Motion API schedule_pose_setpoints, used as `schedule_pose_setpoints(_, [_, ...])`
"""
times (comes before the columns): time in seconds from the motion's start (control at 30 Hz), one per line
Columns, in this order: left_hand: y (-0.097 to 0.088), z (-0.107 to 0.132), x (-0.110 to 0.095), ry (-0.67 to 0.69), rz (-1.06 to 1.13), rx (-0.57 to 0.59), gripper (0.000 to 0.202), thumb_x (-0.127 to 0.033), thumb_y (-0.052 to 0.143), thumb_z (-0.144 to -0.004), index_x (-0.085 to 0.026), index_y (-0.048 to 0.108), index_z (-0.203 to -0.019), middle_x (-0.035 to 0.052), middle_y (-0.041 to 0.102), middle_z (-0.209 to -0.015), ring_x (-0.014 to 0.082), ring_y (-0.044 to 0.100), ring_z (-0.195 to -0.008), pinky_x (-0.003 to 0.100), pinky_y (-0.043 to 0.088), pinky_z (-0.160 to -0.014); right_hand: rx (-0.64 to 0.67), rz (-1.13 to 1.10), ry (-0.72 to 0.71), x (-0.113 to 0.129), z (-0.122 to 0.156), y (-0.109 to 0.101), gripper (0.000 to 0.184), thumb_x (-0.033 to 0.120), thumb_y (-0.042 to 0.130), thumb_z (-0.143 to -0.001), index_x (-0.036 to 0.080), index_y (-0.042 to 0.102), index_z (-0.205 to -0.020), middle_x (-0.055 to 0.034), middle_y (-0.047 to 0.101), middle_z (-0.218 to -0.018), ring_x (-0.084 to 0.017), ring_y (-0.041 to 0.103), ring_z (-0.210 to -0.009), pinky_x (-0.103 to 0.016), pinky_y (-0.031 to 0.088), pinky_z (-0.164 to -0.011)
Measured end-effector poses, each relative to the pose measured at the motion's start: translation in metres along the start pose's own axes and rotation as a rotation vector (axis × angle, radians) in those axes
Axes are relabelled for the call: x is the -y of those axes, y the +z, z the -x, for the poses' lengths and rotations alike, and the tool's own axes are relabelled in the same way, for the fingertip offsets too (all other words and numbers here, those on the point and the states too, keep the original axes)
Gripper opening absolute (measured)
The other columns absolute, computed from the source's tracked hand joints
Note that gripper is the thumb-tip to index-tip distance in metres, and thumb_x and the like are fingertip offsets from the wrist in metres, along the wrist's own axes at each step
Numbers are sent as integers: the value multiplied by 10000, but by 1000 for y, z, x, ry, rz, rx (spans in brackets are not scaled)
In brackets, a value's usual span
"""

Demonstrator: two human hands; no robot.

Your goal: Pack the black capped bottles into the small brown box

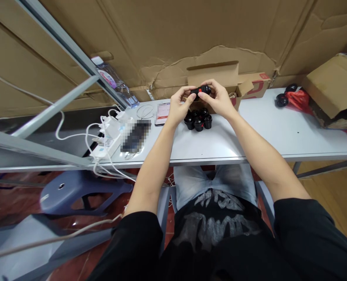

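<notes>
Between my two hands, a black cylindrical part with a red mark (205, 90) is held lying sideways above the table. My left hand (181, 102) grips its left end with thumb and fingers. On its right end my right hand (219, 97) is closed, the thumb near the red mark. Just below my hands, several similar black cylindrical parts (198, 124) stand upright in a tight group on the white table (208, 147). An opened cardboard box (242, 89) sits right behind my hands, its flap raised.
At the left lie a phone (162, 114), a blurred-out dark object (136, 136) and a white power strip (106, 146) with tangled cables. A plastic bottle (115, 82) leans by the metal frame. To the right are black parts (281, 100), a red bag (299, 100) and a larger carton (334, 86).
</notes>
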State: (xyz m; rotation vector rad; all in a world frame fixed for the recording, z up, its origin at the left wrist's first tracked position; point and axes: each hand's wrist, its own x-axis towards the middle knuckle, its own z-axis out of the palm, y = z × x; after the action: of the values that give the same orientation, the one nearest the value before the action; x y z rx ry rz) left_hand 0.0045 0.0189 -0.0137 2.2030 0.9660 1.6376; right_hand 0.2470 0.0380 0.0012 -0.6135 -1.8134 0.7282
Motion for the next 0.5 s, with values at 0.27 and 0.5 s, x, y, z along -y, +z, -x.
schedule_pose_setpoints(0.27, [-3, -1, -10, -65, -44, 47, 746, -982, 602, -1132, -349, 805, -1471, 98, 894, -1247, 284, 872, -1129, 479, 710, -1031, 15, 56, 88, 25, 4, -2, 803, 976, 839, -983, 284, 726, -1374, -133, 850, -1341, -368, 825, -1260, -581, 730, -1175])
schedule_pose_setpoints(0.5, [-1, 1, -9, -72, -59, 34, 793, -990, 673, -1090, -352, 761, -1553, 116, 874, -1279, 324, 869, -1249, 514, 711, -1121, -29, 76, 140, 35, 3, 5, 795, 1021, 770, -1019, 305, 760, -1362, -105, 839, -1235, -363, 815, -1209, -578, 733, -1130])
